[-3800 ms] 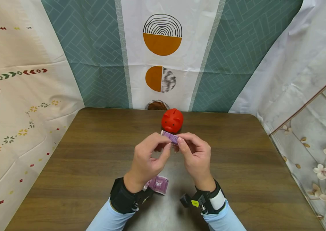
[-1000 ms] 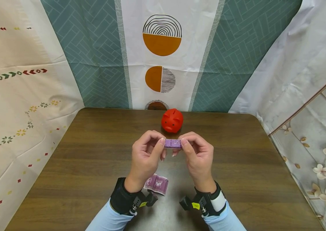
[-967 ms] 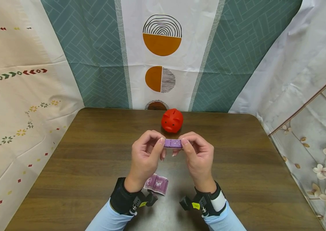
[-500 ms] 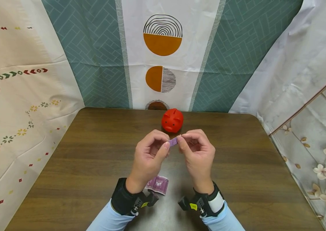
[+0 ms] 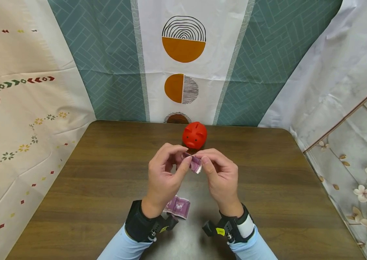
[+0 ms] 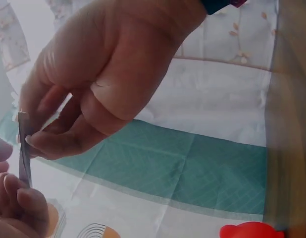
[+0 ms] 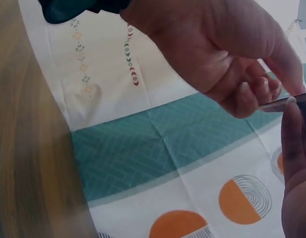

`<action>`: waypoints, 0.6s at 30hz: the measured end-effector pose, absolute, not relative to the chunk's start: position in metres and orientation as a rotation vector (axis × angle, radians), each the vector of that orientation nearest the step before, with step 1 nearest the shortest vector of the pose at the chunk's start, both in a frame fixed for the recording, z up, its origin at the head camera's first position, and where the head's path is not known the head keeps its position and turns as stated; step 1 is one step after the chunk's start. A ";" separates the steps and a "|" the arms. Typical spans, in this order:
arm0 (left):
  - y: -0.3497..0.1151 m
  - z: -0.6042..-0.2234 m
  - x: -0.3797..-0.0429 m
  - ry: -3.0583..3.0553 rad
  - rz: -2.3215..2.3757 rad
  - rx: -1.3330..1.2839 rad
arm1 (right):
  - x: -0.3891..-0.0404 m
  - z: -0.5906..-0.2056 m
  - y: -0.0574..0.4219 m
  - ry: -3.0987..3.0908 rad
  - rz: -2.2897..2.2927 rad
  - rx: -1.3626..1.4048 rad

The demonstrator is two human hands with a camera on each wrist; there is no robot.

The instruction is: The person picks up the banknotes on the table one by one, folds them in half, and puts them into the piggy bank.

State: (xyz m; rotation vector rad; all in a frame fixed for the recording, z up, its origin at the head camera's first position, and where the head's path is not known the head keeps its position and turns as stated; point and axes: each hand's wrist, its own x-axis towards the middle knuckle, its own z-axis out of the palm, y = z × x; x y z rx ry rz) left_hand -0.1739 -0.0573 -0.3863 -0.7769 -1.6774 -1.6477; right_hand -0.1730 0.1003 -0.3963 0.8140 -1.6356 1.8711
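Note:
A small folded purple banknote point(image 5: 196, 165) is held up between both hands over the middle of the wooden table. My left hand point(image 5: 166, 169) pinches it with thumb and fingertips. From the other side, my right hand point(image 5: 219, 174) grips its edge, thumb on the near face. Edge-on, the folded banknote point(image 6: 24, 148) appears as a thin strip in the left wrist view. In the right wrist view, the banknote point(image 7: 278, 105) sits by the fingertips of both hands, partly covered by them. A second purple banknote point(image 5: 181, 207) lies creased on the table near my left wrist.
A red piggy bank point(image 5: 194, 135), slot on top, stands just beyond the hands near the far edge of the wooden table point(image 5: 112, 173). Patterned cloths point(image 5: 112, 61) hang behind the table and along both sides.
The banknote has gone from a flat, level strip stretched between both thumbs to a tilted piece with its pinkish side showing. Fingers have shifted along it. The other banknote and piggy bank stay put.

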 end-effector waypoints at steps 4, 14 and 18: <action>-0.060 -0.387 -0.175 -1.785 -1.673 -0.701 | -0.173 -0.395 0.101 -1.669 1.883 0.698; -0.060 -0.386 -0.171 -1.881 -1.919 -0.774 | -0.173 -0.392 0.107 -1.716 1.959 0.726; -0.059 -0.387 -0.171 -1.866 -1.930 -0.850 | -0.173 -0.392 0.108 -1.726 1.953 0.788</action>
